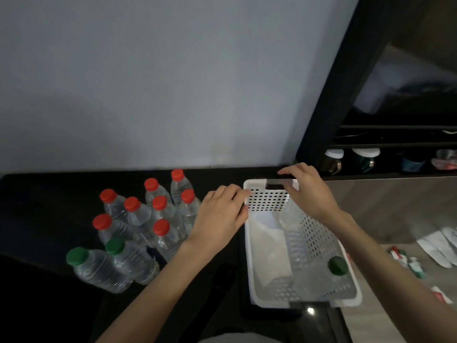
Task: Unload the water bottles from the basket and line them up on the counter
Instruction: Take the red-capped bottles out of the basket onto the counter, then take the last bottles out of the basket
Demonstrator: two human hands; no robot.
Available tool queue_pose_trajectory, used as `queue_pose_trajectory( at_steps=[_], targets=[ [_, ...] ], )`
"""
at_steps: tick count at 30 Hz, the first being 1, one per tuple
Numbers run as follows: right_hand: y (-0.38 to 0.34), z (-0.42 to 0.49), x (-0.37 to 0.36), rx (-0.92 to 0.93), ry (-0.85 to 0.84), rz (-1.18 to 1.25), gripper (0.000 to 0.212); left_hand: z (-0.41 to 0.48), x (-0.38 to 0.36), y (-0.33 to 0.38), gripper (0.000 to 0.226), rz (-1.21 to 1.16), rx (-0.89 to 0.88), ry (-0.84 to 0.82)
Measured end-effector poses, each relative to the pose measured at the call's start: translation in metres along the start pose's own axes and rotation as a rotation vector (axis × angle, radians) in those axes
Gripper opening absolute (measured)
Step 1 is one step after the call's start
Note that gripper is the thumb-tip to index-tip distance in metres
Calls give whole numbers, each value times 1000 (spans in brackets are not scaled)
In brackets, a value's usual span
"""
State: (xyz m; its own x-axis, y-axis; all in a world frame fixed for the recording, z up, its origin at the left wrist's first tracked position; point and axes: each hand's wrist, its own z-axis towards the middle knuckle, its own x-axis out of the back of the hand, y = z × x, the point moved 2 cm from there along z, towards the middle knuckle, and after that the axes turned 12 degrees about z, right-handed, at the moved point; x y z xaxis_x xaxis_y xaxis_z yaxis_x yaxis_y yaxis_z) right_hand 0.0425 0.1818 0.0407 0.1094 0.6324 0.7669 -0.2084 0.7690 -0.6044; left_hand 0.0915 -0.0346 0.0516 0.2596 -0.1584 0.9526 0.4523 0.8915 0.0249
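Bottles (139,215) with red caps stand clustered on the dark bench (37,206) at left, with two green-capped bottles (103,271) nearest me. My left fingers (237,194) curl over the far left corner of the white basket (254,268), gripping it. A lone bottle (294,238) lies inside, its green cap toward me. My right fingers (290,170) clasp the far rim by the handle slot.

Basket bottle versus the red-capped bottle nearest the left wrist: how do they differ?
The basket bottle has a green cap; the red-capped bottle has a red one. The basket bottle lies on its side in the basket; the red-capped bottle stands upright on the counter. Both are clear ribbed plastic.
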Motion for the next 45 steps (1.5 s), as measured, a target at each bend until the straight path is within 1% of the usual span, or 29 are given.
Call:
queue_pose_trajectory(
  at_steps=[2, 5, 7, 9, 11, 14, 16, 19, 22, 25, 28, 30, 35, 38, 40, 42, 45],
  targets=[
    [31, -3, 12, -79, -19, -72, 32, 10, -8, 22, 38, -66, -23, -23],
    [61, -5, 16, -146, -141, -122, 39, 21, -21, 48, 38, -126, -46, -57],
    [70, -5, 15, -131, -203, -86, 39, 24, -26, 61, 36, -175, -50, -73],
    [75, -6, 15, -83, -197, -61, 33, 24, -31, 72, 35, -290, -3, -114],
    [80, -9, 16, -44, -182, -53, 28, 21, -37, 83, 34, -437, 12, -198],
    [88, -17, 19, -32, -196, -33, 27, 15, -45, 103, 44, -652, -68, -335],
    [94, -24, 21, -34, -207, -15, 26, 10, -48, 117, 51, -696, -133, -396],
    [100, -34, 23, -13, -213, 0, 23, 4, -52, 139, 54, -657, -194, -438],
    [104, -43, 21, 31, -195, -11, 22, 1, -59, 157, 43, -559, -203, -395],
    [106, -49, 19, 38, -176, 8, 23, -2, -62, 165, 31, -429, -240, -341],
    [106, -53, 17, 24, -141, 72, 23, -2, -64, 168, 26, -273, -291, -315],
    [107, -54, 16, 22, -121, 121, 20, -2, -64, 168, 25, -208, -265, -294],
    [107, -58, 8, 12, -50, 242, 17, -8, -62, 156, 15, -294, -114, -275],
    [105, -58, 7, -2, 26, 343, 13, -6, -56, 154, 16, -286, -98, -224],
    [98, -58, 11, -10, 68, 381, 11, 1, -46, 144, 17, -302, -40, -191],
    [85, -56, 18, 20, 92, 387, 13, 9, -29, 127, 20, -346, 46, -128],
    [55, -47, 31, 139, 103, 350, 16, 19, 3, 100, 16, -373, 122, 4]
  ],
)
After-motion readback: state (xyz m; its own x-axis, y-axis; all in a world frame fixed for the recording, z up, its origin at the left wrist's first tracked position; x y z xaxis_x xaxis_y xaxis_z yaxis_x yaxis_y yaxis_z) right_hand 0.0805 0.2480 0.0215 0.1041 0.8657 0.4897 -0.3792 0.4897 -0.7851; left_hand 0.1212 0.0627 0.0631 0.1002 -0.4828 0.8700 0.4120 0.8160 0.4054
